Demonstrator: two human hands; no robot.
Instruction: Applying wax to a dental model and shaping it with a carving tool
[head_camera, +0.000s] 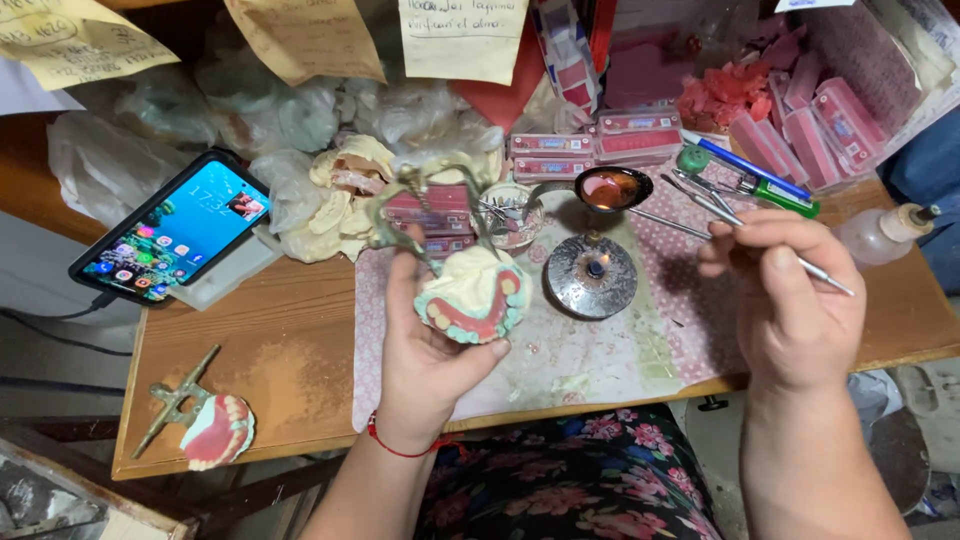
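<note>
— Above the tabletop, left hand wrapped around a plaster denture model on its metal articulator, teeth facing up.

— And right hand?

— Pinched shut on a thin metal instrument, tip lying toward a spoon over a small burner.

— Elsewhere?

— Far left: lit phone; near the front edge, second denture model.
</note>
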